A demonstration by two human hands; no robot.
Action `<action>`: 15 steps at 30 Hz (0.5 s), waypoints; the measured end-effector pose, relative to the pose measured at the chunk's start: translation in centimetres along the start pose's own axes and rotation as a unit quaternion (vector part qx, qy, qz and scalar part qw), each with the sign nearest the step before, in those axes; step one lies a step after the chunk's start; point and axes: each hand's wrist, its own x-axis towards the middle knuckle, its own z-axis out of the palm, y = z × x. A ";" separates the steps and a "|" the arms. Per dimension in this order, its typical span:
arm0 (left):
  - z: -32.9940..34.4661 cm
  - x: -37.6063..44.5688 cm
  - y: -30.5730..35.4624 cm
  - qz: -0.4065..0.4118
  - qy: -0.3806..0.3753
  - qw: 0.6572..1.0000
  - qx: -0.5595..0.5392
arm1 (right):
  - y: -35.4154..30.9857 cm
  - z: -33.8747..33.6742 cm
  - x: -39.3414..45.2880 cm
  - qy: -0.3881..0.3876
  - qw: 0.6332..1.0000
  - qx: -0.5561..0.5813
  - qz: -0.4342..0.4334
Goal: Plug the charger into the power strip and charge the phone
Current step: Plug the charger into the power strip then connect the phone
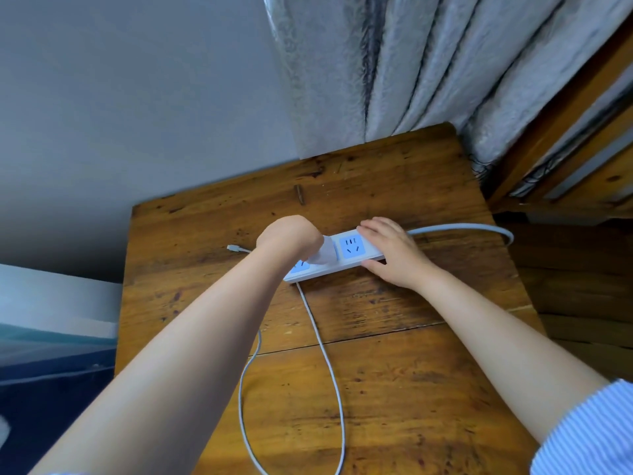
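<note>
Charger (322, 252) at power strip (356, 250), on wooden table (394, 389).
Left hand (287, 236) clamped on charger; right hand (390, 252) spread flat, pinning strip's end; cable (329, 365) looped nearward between forearms.

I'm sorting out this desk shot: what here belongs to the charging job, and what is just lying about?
Part of the job:
- power strip, steadied by the right hand
- charger, gripped by the left hand
- charging cable, with its loose plug end

Just lying about:
- small brown stick on the table
- curtain

No phone is in view.
</note>
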 end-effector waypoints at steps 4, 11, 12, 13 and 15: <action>-0.3 -0.6 1.7 0.022 0.020 0.999 0.023 | 0.4 -1.0 -0.1 -0.032 0.998 0.051 -0.001; 0.0 -1.0 2.2 0.035 0.029 0.999 0.008 | 1.4 -2.3 -0.2 -0.029 0.995 0.089 0.035; 0.1 -1.1 2.2 0.038 0.032 0.999 0.013 | 1.5 -2.4 -0.2 -0.029 0.994 0.095 0.037; 0.2 -1.3 2.2 0.042 0.037 0.998 0.020 | 1.5 -2.5 -0.1 -0.030 0.994 0.100 0.039; 0.5 -1.8 2.4 0.054 0.047 0.997 0.037 | 1.5 -2.5 0.0 -0.032 0.993 0.106 0.045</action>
